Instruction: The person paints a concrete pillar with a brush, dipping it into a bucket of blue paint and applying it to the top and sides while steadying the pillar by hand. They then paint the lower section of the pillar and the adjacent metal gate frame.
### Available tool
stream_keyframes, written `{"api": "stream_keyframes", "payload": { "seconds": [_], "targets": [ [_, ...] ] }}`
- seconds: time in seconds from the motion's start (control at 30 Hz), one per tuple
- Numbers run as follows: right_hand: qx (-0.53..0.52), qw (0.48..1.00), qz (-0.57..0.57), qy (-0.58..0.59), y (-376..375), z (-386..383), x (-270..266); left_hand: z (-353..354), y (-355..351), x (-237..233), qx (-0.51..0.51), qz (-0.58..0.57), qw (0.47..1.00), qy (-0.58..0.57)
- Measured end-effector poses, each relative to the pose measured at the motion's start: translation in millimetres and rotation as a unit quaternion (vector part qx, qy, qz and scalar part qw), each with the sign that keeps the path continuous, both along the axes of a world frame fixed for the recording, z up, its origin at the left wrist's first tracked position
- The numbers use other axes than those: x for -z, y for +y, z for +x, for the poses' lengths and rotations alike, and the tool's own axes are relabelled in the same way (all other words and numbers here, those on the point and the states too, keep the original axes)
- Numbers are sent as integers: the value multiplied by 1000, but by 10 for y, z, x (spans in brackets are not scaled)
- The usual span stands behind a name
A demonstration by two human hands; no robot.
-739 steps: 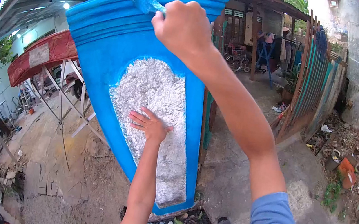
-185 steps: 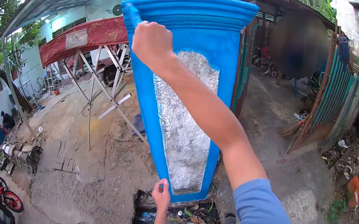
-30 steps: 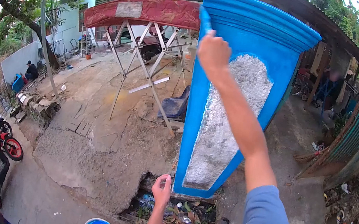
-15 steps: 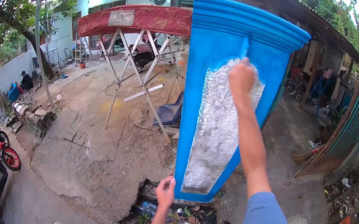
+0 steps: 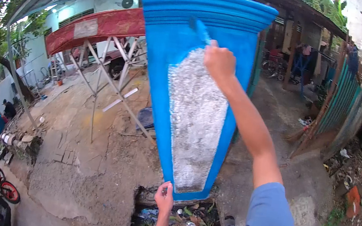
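Note:
A tall blue pillar [image 5: 160, 64] with a moulded top and a rough white-grey inset panel [image 5: 196, 119] stands in front of me. My right hand [image 5: 219, 62] is closed round the handle of a blue-stained paintbrush [image 5: 202, 30]. The bristles lie against the blue surface just under the moulding, above the inset panel. Low down, my left hand [image 5: 164, 196] is beside the pillar's bottom left edge, with its fingers curled together; whether anything small is between them is hidden.
Below the pillar is a ditch [image 5: 185, 221] with leaves and litter. A red-covered table on metal legs [image 5: 96, 26] stands at the left. Red motorcycles [image 5: 0, 185] are at the lower left, near a seated person [image 5: 8, 109]. Corrugated fencing [image 5: 340, 104] rises at the right.
The view has turned, so the pillar appears further left and tilted. My right hand has shifted with the brush, whose handle now slants from upper left to lower right. The paint bucket has left view.

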State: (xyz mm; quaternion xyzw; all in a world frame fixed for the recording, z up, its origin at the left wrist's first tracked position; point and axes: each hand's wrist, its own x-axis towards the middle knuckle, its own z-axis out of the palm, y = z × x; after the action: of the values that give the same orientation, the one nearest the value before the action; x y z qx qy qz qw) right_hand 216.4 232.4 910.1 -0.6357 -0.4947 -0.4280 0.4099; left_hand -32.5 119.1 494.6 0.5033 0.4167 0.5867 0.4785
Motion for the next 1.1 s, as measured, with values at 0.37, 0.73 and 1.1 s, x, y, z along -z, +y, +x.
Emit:
{"api": "stream_keyframes", "payload": {
  "seconds": [0.37, 0.73, 1.1],
  "targets": [
    [157, 981, 34, 110, -1044, 1702, 63, 1151, -100, 30, 129, 13, 991, 32],
    [-88, 996, -13, 0, -125, -59, 130, 642, -431, 56, 44, -31, 997, 52],
    [-40, 999, -18, -32, -174, 309, -92, 486, -416, 51, 1, -16, 999, 39]
  ]
}}
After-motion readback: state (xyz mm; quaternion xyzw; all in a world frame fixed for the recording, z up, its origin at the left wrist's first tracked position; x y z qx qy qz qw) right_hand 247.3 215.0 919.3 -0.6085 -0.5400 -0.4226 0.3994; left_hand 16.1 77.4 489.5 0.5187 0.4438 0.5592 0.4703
